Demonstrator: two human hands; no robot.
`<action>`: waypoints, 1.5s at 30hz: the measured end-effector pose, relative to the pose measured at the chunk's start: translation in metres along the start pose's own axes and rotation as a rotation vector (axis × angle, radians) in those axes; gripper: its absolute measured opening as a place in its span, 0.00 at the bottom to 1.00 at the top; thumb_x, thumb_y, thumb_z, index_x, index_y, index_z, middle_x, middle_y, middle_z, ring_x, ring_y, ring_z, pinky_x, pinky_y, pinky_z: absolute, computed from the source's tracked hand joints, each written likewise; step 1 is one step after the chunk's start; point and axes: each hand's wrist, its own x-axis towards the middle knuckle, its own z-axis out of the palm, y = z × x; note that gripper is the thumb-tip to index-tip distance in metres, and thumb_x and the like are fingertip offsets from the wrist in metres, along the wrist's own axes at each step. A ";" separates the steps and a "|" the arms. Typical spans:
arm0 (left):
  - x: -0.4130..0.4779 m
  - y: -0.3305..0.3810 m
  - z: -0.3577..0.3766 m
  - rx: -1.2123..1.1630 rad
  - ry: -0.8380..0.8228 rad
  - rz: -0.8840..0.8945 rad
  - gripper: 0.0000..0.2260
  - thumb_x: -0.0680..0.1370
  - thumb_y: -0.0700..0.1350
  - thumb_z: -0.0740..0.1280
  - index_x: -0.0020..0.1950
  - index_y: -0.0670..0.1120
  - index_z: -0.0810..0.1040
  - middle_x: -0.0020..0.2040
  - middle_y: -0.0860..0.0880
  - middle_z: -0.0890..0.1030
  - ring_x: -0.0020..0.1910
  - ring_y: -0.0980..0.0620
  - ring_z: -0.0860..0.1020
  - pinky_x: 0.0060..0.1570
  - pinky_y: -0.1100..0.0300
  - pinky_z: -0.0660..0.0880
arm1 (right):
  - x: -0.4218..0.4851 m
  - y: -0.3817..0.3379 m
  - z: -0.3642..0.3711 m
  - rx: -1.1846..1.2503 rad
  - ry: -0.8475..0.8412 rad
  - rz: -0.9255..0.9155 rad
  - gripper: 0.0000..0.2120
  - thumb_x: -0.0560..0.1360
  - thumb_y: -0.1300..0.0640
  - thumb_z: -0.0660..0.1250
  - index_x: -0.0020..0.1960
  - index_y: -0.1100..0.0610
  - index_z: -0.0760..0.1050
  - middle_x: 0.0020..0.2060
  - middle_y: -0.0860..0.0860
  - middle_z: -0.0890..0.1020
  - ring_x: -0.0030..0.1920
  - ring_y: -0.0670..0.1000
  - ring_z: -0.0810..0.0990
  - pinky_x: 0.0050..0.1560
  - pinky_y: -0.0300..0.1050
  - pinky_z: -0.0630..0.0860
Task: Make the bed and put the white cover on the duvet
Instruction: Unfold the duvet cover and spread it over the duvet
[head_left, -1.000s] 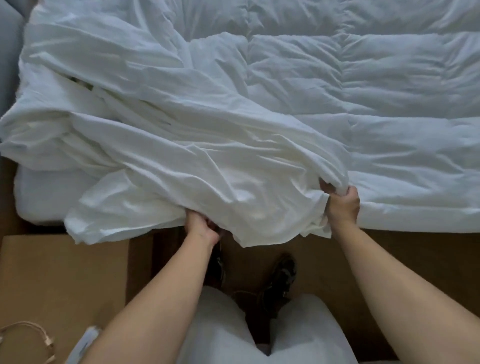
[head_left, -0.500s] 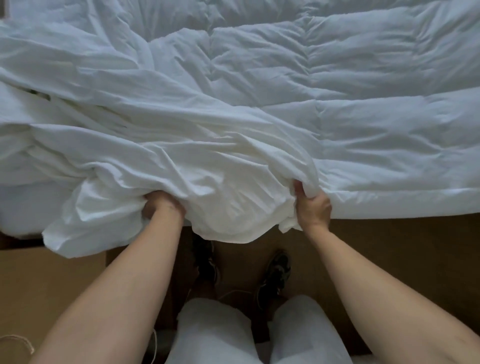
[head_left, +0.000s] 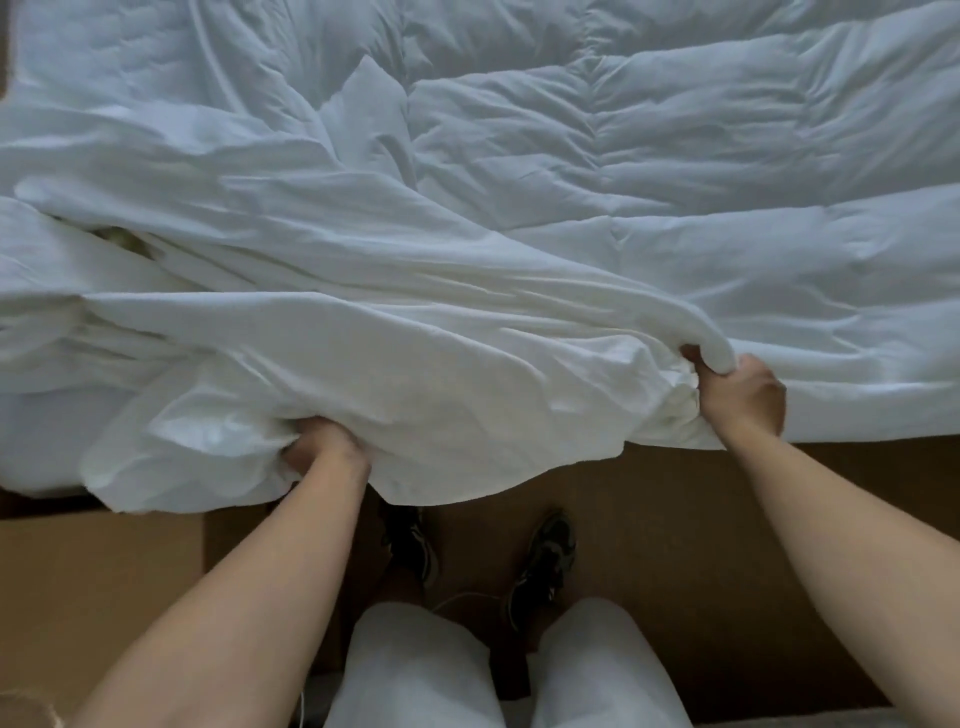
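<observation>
A quilted white duvet (head_left: 727, 171) lies spread across the bed, filling the right and far part of the head view. Over its left half is a crumpled smooth white cover (head_left: 363, 353), bunched and hanging past the bed's near edge. My left hand (head_left: 324, 447) grips a bunch of the cover at the near edge, its fingers buried in the cloth. Further right, my right hand (head_left: 740, 395) holds the cover's folded edge, fingers curled round it, just above the duvet's near border.
Brown floor (head_left: 675, 519) runs along the bed's near side. My dark shoes (head_left: 545, 556) and light trousers (head_left: 415, 675) are below. A tan cardboard box (head_left: 93, 582) stands at the lower left, near the hanging cover. A thin white cable (head_left: 467, 600) lies by my feet.
Both hands kept their grip on the cover. My right hand has moved right along the bed's edge, stretching the cover wider over the duvet; the view shifted too.
</observation>
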 end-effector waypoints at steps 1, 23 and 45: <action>-0.006 -0.013 -0.002 -0.108 -0.012 -0.016 0.26 0.80 0.55 0.66 0.75 0.45 0.68 0.67 0.45 0.78 0.60 0.43 0.80 0.61 0.47 0.78 | -0.004 0.001 0.004 0.003 -0.013 -0.010 0.34 0.72 0.25 0.61 0.48 0.58 0.76 0.43 0.57 0.80 0.43 0.60 0.77 0.41 0.50 0.70; -0.155 -0.157 0.089 0.028 -0.426 -0.269 0.13 0.74 0.47 0.76 0.52 0.41 0.80 0.53 0.41 0.85 0.47 0.36 0.84 0.50 0.29 0.79 | -0.010 0.035 -0.002 0.171 -0.124 -0.041 0.13 0.76 0.48 0.68 0.42 0.57 0.74 0.36 0.53 0.78 0.39 0.59 0.77 0.35 0.46 0.68; -0.154 -0.149 0.102 -0.055 -0.029 -0.002 0.12 0.76 0.30 0.62 0.56 0.40 0.78 0.54 0.43 0.83 0.47 0.43 0.84 0.50 0.42 0.82 | 0.061 0.072 -0.045 0.258 -0.251 -0.409 0.19 0.74 0.39 0.72 0.50 0.55 0.76 0.39 0.48 0.79 0.39 0.51 0.78 0.36 0.44 0.71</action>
